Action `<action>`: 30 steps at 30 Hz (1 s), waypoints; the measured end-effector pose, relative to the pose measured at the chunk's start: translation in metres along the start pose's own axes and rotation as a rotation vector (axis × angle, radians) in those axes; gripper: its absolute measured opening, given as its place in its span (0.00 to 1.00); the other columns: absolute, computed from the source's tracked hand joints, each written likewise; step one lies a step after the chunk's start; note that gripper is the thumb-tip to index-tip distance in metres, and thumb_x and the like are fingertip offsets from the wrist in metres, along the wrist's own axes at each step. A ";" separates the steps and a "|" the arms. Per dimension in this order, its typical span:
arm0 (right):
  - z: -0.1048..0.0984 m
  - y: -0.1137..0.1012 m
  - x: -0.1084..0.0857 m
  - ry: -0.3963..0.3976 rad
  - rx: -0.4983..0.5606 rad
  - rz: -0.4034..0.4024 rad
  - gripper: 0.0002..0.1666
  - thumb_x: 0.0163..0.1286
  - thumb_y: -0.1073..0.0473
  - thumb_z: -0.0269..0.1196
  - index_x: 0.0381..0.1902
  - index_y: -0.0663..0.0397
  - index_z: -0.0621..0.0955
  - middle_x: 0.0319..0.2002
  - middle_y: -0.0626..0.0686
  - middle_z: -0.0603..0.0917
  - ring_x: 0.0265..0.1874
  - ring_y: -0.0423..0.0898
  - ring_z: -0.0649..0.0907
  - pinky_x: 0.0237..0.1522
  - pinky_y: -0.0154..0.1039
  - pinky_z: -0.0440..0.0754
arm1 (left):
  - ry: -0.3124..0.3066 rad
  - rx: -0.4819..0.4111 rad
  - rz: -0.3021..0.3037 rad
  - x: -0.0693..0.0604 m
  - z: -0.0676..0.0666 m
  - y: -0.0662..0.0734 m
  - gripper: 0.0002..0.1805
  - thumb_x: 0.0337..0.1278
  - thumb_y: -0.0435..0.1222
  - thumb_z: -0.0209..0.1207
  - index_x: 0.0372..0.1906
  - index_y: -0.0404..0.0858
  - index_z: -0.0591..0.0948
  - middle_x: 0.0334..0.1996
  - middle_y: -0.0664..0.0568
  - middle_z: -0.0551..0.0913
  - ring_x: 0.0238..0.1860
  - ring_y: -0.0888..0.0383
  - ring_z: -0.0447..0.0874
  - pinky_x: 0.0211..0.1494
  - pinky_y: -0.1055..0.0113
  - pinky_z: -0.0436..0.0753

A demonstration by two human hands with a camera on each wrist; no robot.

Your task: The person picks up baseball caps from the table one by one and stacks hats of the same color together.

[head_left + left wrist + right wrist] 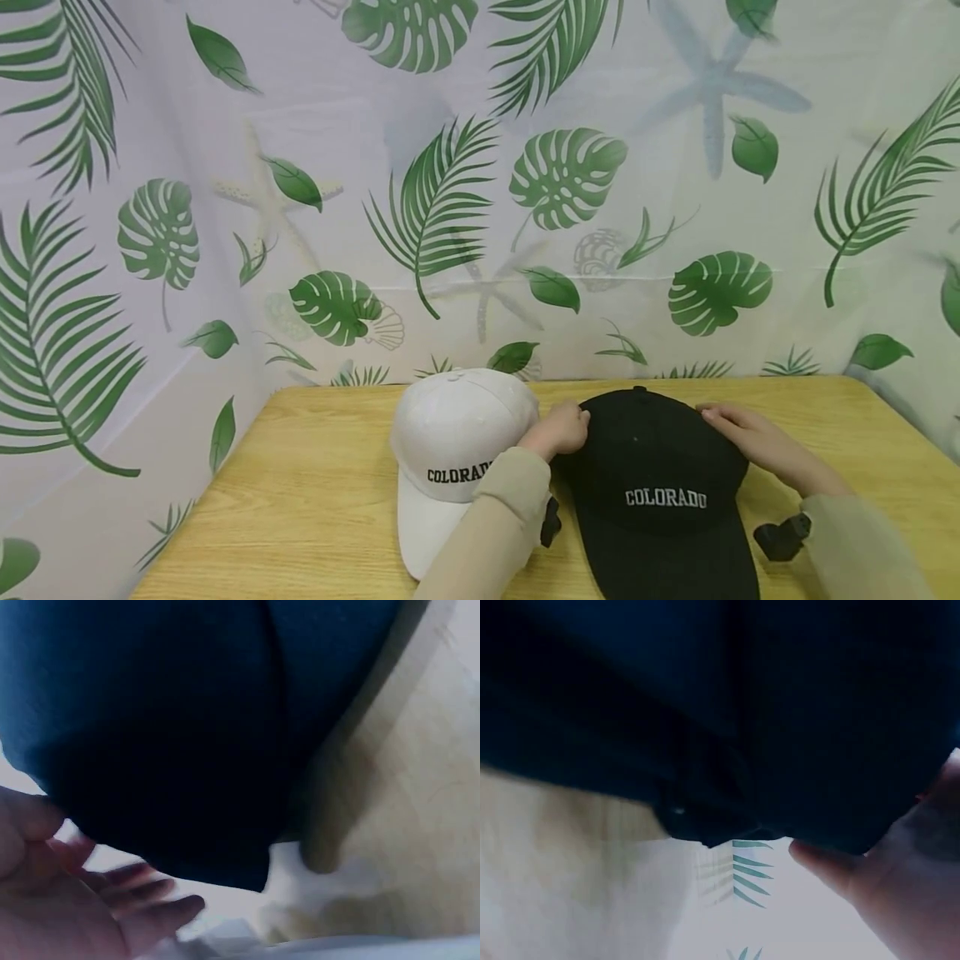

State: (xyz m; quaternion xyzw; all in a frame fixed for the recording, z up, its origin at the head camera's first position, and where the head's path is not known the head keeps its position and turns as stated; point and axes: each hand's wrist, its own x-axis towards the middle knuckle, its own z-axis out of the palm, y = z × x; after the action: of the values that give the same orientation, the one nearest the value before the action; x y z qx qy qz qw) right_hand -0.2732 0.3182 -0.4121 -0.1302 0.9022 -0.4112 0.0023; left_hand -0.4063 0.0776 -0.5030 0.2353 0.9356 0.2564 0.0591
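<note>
A black cap [660, 467] lettered COLORADO sits upright on the right side of the table, its brim toward me. Beside its crown, on the left, is my left hand [562, 429]; the left wrist view shows the fingers [161, 919] loosely spread near the dark cloth edge. At the crown's upper right rests my right hand [750, 433], its straight fingers against the cloth. The right wrist view shows part of this hand [900, 892] by the dark cap; the rest is hidden. A white cap [457, 417], also lettered COLORADO, stands left of the black one, partly behind my left forearm.
Both caps stand on a wooden table [300, 492]. A leaf-printed cloth [465, 217] hangs behind the table and along its sides. Small black devices [782, 537] show at both wrists.
</note>
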 end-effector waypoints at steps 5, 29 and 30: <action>-0.002 -0.006 0.004 -0.015 -0.038 -0.041 0.21 0.73 0.54 0.39 0.44 0.67 0.73 0.40 0.61 0.75 0.39 0.51 0.74 0.38 0.46 0.71 | -0.001 -0.326 -0.037 -0.045 -0.040 0.033 0.19 0.68 0.44 0.34 0.31 0.35 0.68 0.25 0.48 0.66 0.25 0.54 0.65 0.29 0.63 0.66; 0.015 -0.005 0.004 0.264 -0.320 -0.072 0.11 0.70 0.61 0.46 0.32 0.62 0.71 0.25 0.52 0.73 0.21 0.45 0.69 0.23 0.40 0.66 | 0.130 -0.311 -0.155 -0.085 -0.064 0.063 0.11 0.67 0.36 0.39 0.39 0.32 0.69 0.32 0.45 0.73 0.37 0.50 0.74 0.40 0.61 0.71; 0.014 -0.006 0.000 0.259 -0.317 -0.060 0.13 0.70 0.59 0.45 0.34 0.63 0.72 0.26 0.53 0.74 0.22 0.46 0.70 0.23 0.41 0.67 | 0.128 -0.308 -0.153 -0.085 -0.064 0.064 0.11 0.66 0.35 0.39 0.37 0.33 0.69 0.30 0.45 0.72 0.36 0.50 0.74 0.39 0.61 0.71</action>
State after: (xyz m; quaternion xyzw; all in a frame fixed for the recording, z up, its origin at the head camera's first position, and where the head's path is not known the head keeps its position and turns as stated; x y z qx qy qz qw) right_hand -0.2700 0.3038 -0.4168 -0.1019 0.9440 -0.2775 -0.1468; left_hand -0.3198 0.0568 -0.4166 0.1346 0.9023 0.4059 0.0543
